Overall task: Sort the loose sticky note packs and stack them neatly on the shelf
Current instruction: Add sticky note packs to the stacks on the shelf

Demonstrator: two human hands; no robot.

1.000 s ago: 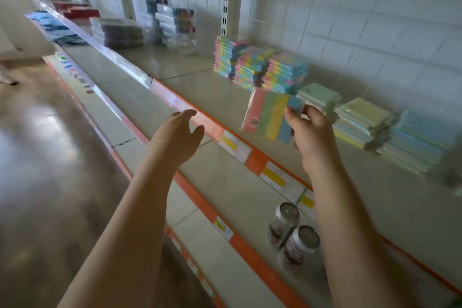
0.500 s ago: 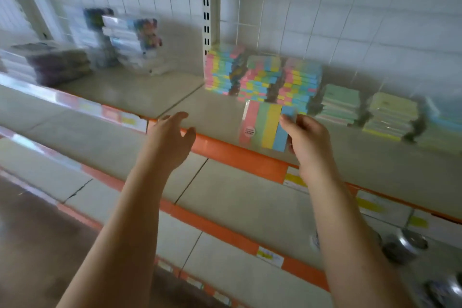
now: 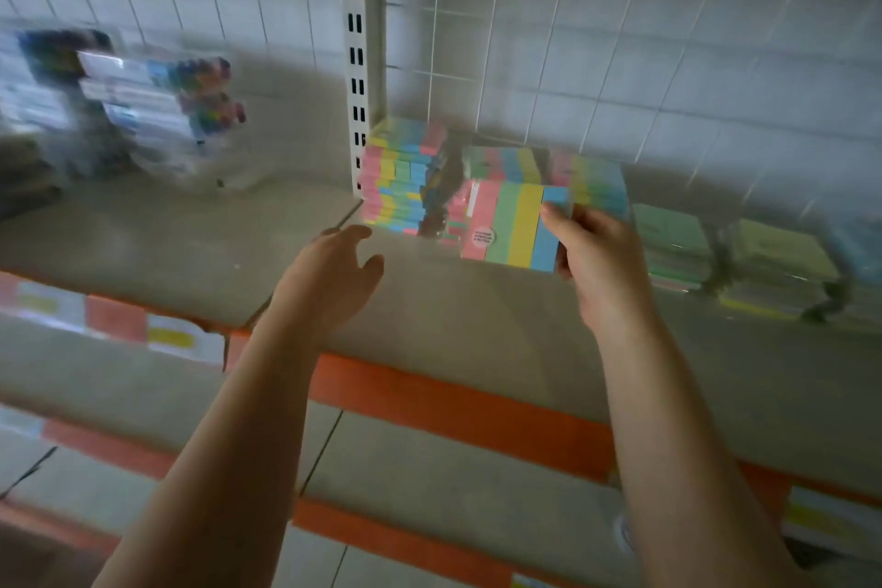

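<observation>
Clearly the landmark to steer by is the white slotted upright [image 3: 355, 76] at the back of the shelf [image 3: 191, 253]. Well to the left of the upright sit blurred clear-wrapped packs of pens or markers [image 3: 157, 110], too smeared to read. Below the upright and slightly left, the left hand [image 3: 329, 272] hovers over the shelf with its fingers spread and only loosely bent; it holds nothing and touches nothing that I can make out, and seems poised to steady or square a stack.

Just right of the upright's foot stand the multicoloured stacks [image 3: 401, 177] of striped packs, three of them in a row against the back wall, likely grouped there because they share one pattern. In front of the middle stack, the striped pack [image 3: 513, 224] is held up off the shelf, face toward the camera, with pink, green, yellow and blue bands showing. The right hand [image 3: 601, 267] has its grip closed on the pack's blue edge, thumb on the front and fingers curled behind, a hold that leaves most of the pack free to slide onto a matching stack. My guess is that it is bound for one of those striped stacks.

Farther right of the upright lie the plain green stack [image 3: 673, 239] and the plain yellow stack [image 3: 773, 267], sorted apart by colour.
</observation>
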